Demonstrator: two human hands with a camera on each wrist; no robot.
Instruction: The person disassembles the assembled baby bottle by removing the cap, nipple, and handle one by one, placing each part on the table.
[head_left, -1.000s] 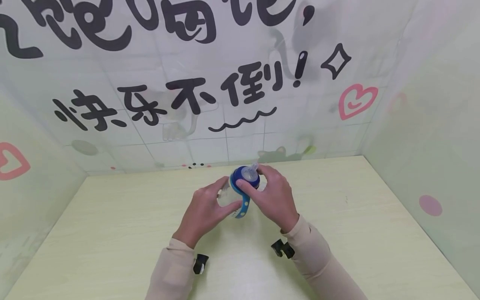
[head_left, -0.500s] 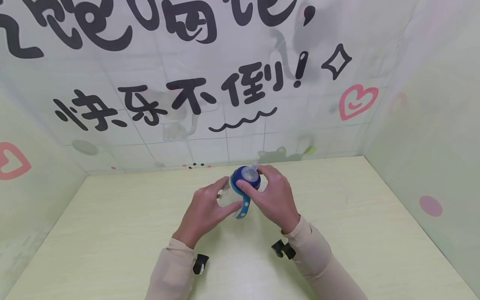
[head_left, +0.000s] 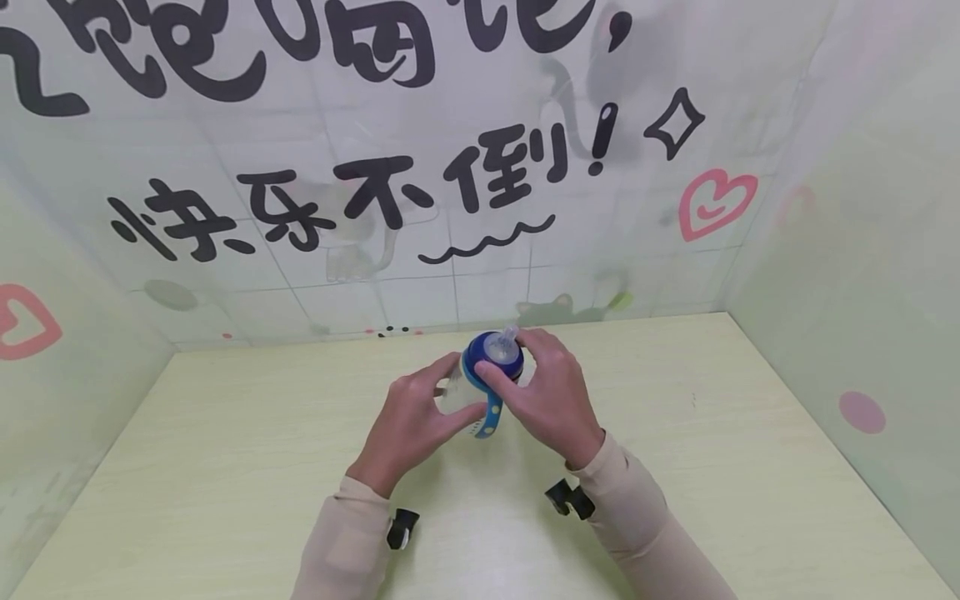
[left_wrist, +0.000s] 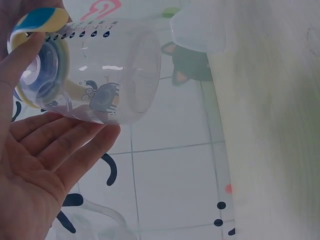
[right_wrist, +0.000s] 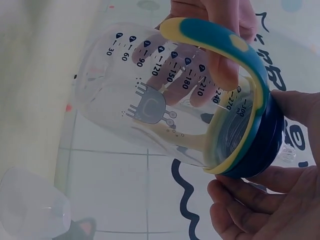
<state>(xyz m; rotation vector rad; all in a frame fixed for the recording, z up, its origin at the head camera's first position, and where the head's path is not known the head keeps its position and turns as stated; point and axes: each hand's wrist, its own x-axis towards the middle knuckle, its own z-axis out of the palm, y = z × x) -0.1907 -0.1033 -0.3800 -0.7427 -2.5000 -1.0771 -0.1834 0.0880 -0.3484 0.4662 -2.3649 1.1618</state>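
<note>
A clear baby bottle [right_wrist: 145, 85] with printed measuring marks is held tilted above the table, its teat [head_left: 504, 342] pointing up and to the right in the head view. My left hand [head_left: 408, 421] holds the bottle's body, the thumb by the blue and yellow handle [right_wrist: 215, 32] and the fingers along the other side. With the thumb and fingers of my right hand [head_left: 551, 396] I grip the dark blue collar [right_wrist: 260, 142] around the teat. The bottle looks clear inside. Part of its body is hidden by my hands in the head view.
A translucent cup-shaped cover [right_wrist: 32, 205] stands on the pale wooden tabletop [head_left: 247, 450], mostly hidden behind my right hand in the head view. A printed back wall [head_left: 637, 217] and two side walls bound the table.
The bottle's collar and my right hand have shifted very slightly to the right. Both hands keep their hold.
</note>
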